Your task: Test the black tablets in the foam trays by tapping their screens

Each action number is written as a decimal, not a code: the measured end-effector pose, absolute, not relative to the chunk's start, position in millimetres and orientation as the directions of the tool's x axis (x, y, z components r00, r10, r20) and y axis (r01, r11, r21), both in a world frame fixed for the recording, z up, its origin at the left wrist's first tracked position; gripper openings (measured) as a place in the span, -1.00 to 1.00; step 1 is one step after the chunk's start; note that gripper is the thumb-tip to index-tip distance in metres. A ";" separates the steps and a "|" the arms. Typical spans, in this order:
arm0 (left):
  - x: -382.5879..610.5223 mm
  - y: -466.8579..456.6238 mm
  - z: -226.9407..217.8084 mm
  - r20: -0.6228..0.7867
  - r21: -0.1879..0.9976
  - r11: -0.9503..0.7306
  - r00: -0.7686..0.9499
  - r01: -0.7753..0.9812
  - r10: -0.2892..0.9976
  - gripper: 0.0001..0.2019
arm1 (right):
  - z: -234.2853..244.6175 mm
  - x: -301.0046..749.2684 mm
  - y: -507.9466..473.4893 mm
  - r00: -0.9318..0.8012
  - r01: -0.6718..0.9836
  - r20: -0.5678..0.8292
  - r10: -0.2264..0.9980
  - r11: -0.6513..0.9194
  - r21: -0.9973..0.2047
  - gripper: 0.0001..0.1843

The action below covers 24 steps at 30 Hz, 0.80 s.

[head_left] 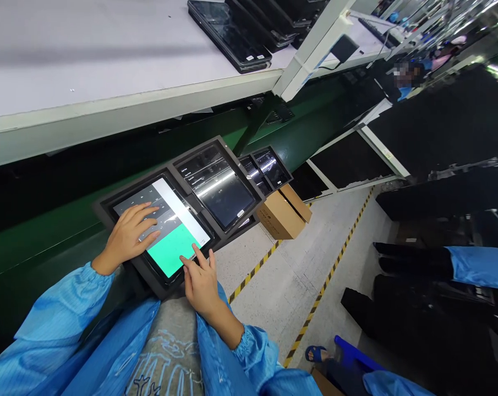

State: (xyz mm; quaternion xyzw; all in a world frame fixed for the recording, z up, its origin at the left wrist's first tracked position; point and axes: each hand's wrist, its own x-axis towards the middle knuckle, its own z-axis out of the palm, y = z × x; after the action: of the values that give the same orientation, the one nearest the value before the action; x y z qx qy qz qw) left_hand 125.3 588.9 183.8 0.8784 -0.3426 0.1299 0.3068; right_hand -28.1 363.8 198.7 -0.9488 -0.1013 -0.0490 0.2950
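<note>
A lit tablet point(174, 248) lies in the near compartment of a black foam tray point(215, 144). Its screen shows a green area, a grey area with small marks and a white strip. My left hand point(130, 231) rests over the grey area with its fingers spread. At the lower edge of the same tablet, my right hand point(201, 280) has its fingers apart, one fingertip at the green area. Beside it in the tray sits a second tablet point(222, 192), mostly dark with lines of white text. Neither hand holds anything.
Another tray with dark tablets point(271, 166) stands behind, near a cardboard box point(279, 215). Stacked tablets point(232, 36) lie on the white shelf point(108, 49) above. Yellow-black tape point(327, 283) marks the floor. Other people are partly visible at the right.
</note>
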 end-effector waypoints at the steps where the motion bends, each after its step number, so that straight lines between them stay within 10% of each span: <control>1: 125.3 588.8 184.0 0.445 0.442 -0.576 0.726 -0.688 -0.525 -0.83 | 199.1 -27.6 364.1 0.976 0.215 0.139 0.165 -0.808 -0.549 -0.60; 24: 123.7 586.0 182.9 0.393 0.461 -0.643 0.790 -0.612 -0.471 -0.78 | 211.6 -37.2 363.2 0.964 0.265 0.194 0.184 -0.758 -0.596 -0.64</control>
State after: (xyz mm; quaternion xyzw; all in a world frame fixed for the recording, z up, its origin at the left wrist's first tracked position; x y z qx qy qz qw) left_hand 123.7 586.0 182.9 0.8984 -0.3013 0.1195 0.2964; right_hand -37.2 363.2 211.6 -0.9355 -0.1200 -0.0620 0.3264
